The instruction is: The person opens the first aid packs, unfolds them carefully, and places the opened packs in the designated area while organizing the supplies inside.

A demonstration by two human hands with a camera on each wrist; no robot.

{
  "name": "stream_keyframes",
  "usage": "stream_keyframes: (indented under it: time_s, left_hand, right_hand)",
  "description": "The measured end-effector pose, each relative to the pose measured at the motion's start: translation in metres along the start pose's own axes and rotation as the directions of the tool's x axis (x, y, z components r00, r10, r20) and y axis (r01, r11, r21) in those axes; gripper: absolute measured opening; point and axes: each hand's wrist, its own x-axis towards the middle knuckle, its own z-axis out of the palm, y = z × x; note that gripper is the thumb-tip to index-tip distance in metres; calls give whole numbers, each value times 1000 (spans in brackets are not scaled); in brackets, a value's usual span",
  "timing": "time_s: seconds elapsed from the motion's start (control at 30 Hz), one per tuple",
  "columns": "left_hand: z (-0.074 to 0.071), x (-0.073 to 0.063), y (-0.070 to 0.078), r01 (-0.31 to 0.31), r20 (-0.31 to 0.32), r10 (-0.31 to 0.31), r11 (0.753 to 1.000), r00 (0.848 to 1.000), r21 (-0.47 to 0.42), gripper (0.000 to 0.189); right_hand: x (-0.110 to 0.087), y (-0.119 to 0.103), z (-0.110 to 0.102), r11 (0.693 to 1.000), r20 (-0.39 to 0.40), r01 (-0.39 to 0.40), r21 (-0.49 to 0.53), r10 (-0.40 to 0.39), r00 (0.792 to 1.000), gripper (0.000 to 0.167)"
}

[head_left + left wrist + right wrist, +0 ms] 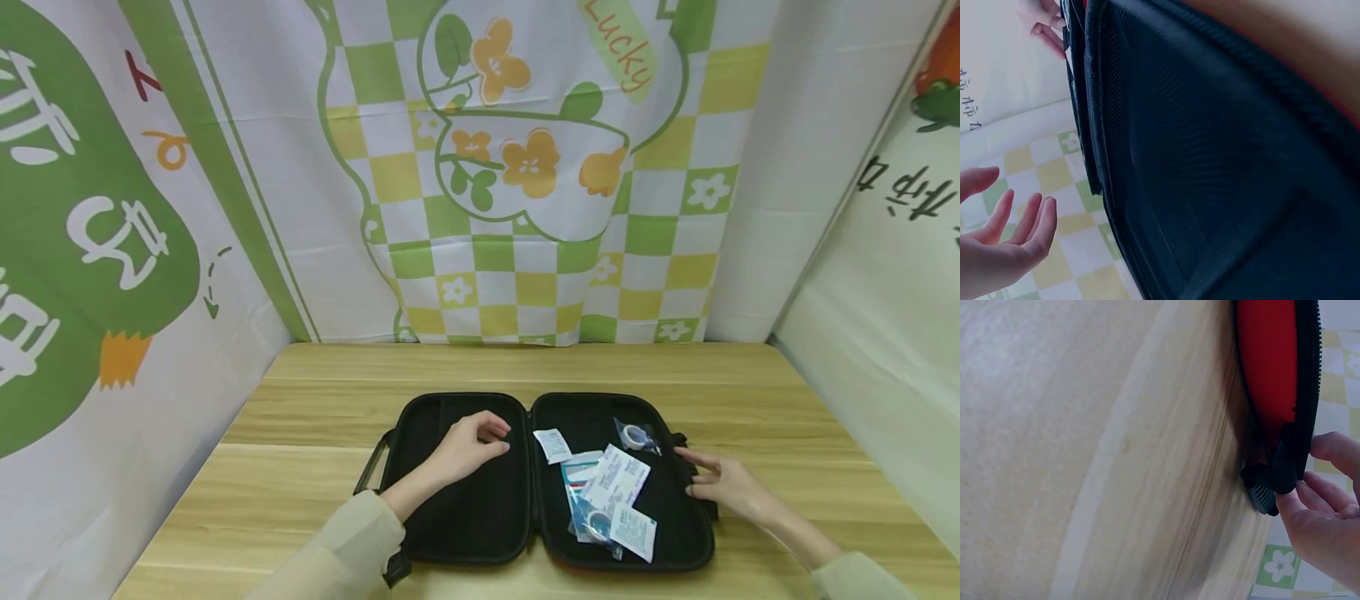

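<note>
A black zip case lies opened flat on the table, with its red outer shell showing in the right wrist view. My left hand hovers over the case's left half, fingers loosely bent and holding nothing. At the right rim, my right hand grips the edge beside a black strap tab, thumb and fingers on either side of it. In the right half lie a small white packet, a printed white sheet, another white packet, a bagged white roll and a second bagged roll.
The wooden table extends around the case on all sides. A carry handle sticks out from the case's left side. Printed cloth curtains hang behind the table and along both sides.
</note>
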Motion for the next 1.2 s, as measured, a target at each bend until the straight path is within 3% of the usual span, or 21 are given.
stream_keyframes:
  time_s: [0.13,0.17,0.27,0.5,0.63,0.73,0.93,1.2]
  left_hand:
    - [9,14,-1,-38,0,38,999,999,4,19]
    - [12,19,-9,-81,0,81,997,997,15,18]
    - [18,27,-11,-111,11,111,992,994,50,19]
    - [31,39,-9,-49,26,45,989,999,139,24]
    - [37,47,-11,-56,34,50,980,998,190,27]
    - [42,52,-13,-95,57,83,963,995,252,29]
    - [49,57,-13,-210,171,154,896,973,390,33]
    - [55,58,-15,-247,264,137,861,955,445,41]
  right_hand:
    - [0,1,-1,1000,2,-1,-9,1,1000,57]
    - [0,1,-1,1000,0,-9,-10,9,1000,57]
    - [0,1,-1,1000,4,-11,-9,11,1000,58]
    - [0,-1,-2,1000,-1,-5,-8,5,1000,59]
    - [1,1,-2,1000,7,8,3,-8,1000,59]
    - [1,3,-2,1000,13,13,4,-13,1000,58]
    - [1,5,-1,1000,12,14,0,-14,1000,57]
    - [1,7,-1,1000,0,16,-8,-16,1000,56]
